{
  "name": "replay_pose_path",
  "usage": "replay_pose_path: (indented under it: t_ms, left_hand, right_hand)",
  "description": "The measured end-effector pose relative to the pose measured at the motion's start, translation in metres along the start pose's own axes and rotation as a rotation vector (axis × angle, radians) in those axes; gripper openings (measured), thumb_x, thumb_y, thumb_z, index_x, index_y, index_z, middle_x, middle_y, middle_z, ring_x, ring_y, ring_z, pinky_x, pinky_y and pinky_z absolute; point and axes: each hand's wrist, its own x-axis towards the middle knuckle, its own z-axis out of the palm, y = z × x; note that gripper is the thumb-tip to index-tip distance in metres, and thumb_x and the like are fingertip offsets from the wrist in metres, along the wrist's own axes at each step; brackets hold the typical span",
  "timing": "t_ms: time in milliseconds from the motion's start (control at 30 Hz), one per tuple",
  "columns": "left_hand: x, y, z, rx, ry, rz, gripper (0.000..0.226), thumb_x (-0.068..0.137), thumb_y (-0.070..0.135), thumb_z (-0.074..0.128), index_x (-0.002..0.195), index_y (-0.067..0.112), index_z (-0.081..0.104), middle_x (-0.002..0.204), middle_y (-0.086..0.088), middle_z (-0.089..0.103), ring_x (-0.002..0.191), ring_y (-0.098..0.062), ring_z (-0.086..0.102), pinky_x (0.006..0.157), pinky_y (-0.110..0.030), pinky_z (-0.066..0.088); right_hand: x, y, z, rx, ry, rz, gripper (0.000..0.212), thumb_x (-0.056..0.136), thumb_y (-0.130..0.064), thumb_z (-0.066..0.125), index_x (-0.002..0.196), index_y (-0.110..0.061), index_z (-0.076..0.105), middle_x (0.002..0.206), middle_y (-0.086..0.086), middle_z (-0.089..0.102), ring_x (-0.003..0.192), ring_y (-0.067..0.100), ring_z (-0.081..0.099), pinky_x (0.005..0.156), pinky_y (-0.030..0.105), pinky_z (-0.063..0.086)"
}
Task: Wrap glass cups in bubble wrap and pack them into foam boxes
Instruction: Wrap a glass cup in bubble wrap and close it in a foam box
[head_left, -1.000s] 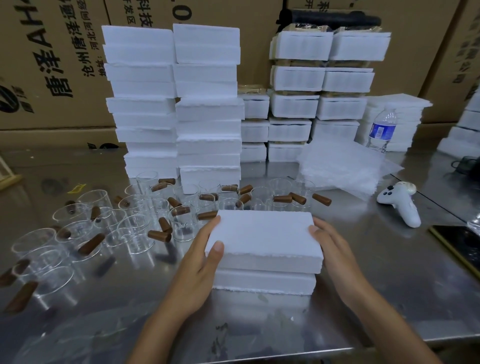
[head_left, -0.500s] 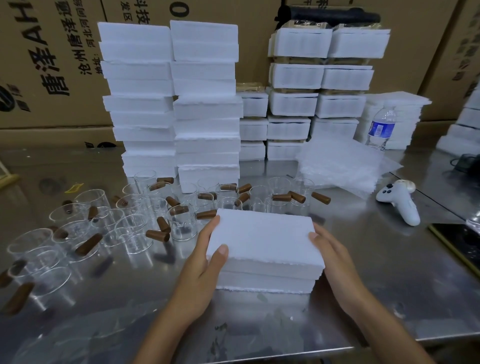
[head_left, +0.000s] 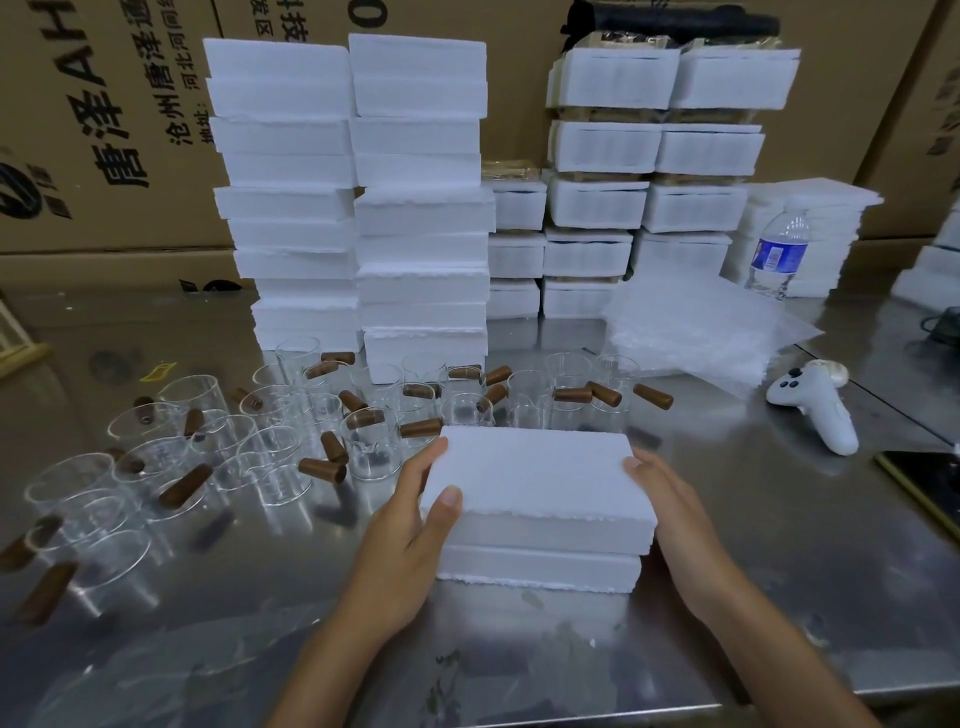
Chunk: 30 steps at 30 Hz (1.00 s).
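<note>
Two hands hold one lidded foam box (head_left: 535, 483) on the steel table (head_left: 779, 597): the left hand (head_left: 410, 540) grips its left edge, thumb on the lid, and the right hand (head_left: 675, 514) clasps its right end, fingers mostly hidden behind the hand itself. Behind and left of the box, clear glass cups (head_left: 363, 441) with brown handles overlap too much to count, some cut off by the frame. One pile of bubble wrap (head_left: 696, 332), one controller (head_left: 815, 405) and one bottle (head_left: 776, 254) lie beyond its right.

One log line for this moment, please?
left hand grips foam lid, thumb on top | right hand holds its right edge | foam box base on steel table | glass cups unwrapped
</note>
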Motion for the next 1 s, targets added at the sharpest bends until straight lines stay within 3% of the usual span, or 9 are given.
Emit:
replay_pose_path:
  t_ms: [133,267,333,400,467,600,767,900,1000]
  left_hand:
    - [-0.001,-0.001,0.002,0.015,0.019,-0.010,0.068,0.068,0.091,0.028,0.129,0.060,0.032,0.136,0.037,0.039,0.130,0.003,0.038,0.107,-0.030,0.034]
    - [-0.001,0.000,0.005,0.003,0.030,-0.016,0.042,0.080,0.074,0.034,0.122,0.067,0.033,0.120,0.053,0.039,0.105,0.028,0.042,0.089,-0.006,0.032]
    - [-0.001,0.000,0.006,-0.040,0.036,-0.041,0.030,0.093,0.056,0.040,0.120,0.067,0.035,0.123,0.050,0.036,0.104,0.033,0.037,0.088,-0.002,0.027]
    - [0.001,-0.002,0.007,-0.071,0.039,-0.064,0.036,0.099,0.036,0.038,0.121,0.065,0.037,0.130,0.042,0.035,0.115,0.026,0.034,0.094,-0.010,0.025]
    - [0.002,-0.002,0.008,-0.086,0.040,-0.096,0.040,0.100,0.030,0.037,0.120,0.065,0.037,0.127,0.043,0.033,0.120,0.016,0.033,0.100,-0.018,0.022]
    - [0.002,-0.002,0.009,-0.112,0.042,-0.113,0.039,0.100,0.031,0.036,0.119,0.065,0.037,0.126,0.043,0.034,0.111,0.027,0.029,0.100,-0.021,0.022]
    - [0.002,-0.001,0.007,-0.182,0.001,-0.166,0.038,0.099,0.037,0.037,0.118,0.071,0.037,0.122,0.050,0.031,0.122,0.008,0.034,0.100,-0.026,0.023]
    - [0.001,0.005,0.006,-0.393,-0.022,-0.232,0.043,0.082,0.046,0.052,0.121,0.064,0.045,0.140,0.028,0.038,0.132,-0.010,0.037,0.111,-0.044,0.029]
    - [-0.002,0.009,0.010,-0.479,0.035,-0.192,0.044,0.081,0.034,0.058,0.115,0.061,0.052,0.133,0.024,0.052,0.116,0.000,0.054,0.098,-0.038,0.042]
  right_hand:
    - [-0.004,0.003,0.000,0.016,0.000,0.009,0.022,0.096,-0.025,0.046,0.106,-0.020,0.065,0.093,-0.005,0.072,0.083,0.007,0.066,0.068,0.023,0.044]
    - [-0.006,0.004,0.001,0.053,-0.007,0.016,0.023,0.095,-0.025,0.048,0.109,-0.017,0.065,0.097,-0.002,0.073,0.085,0.009,0.067,0.067,0.021,0.048]
    - [-0.009,0.007,0.000,0.072,-0.019,0.019,0.024,0.095,-0.025,0.049,0.110,-0.018,0.065,0.098,-0.001,0.073,0.086,0.009,0.067,0.065,0.018,0.049]
    - [-0.011,0.008,-0.001,0.069,-0.027,0.019,0.026,0.094,-0.028,0.050,0.114,-0.019,0.064,0.103,-0.002,0.072,0.093,0.011,0.067,0.072,0.023,0.048]
    - [-0.012,0.009,-0.001,0.066,-0.020,0.009,0.029,0.093,-0.031,0.051,0.116,-0.019,0.063,0.108,-0.002,0.071,0.099,0.012,0.065,0.079,0.028,0.046]
    - [-0.015,0.007,-0.001,0.037,0.030,0.012,0.036,0.089,-0.041,0.052,0.117,-0.020,0.062,0.107,-0.006,0.070,0.102,0.012,0.064,0.082,0.028,0.046]
    - [-0.027,-0.007,-0.002,0.217,-0.120,0.227,0.047,0.082,-0.054,0.047,0.098,-0.019,0.075,0.101,0.001,0.073,0.095,0.014,0.068,0.083,0.031,0.046]
    - [-0.037,-0.012,0.000,0.284,-0.143,0.296,0.044,0.071,-0.045,0.058,0.100,-0.015,0.071,0.101,0.000,0.073,0.089,0.009,0.069,0.080,0.029,0.045]
    - [-0.045,-0.010,0.004,0.283,-0.140,0.262,0.053,0.060,-0.040,0.065,0.104,-0.010,0.067,0.100,0.002,0.073,0.089,0.012,0.069,0.080,0.030,0.046]
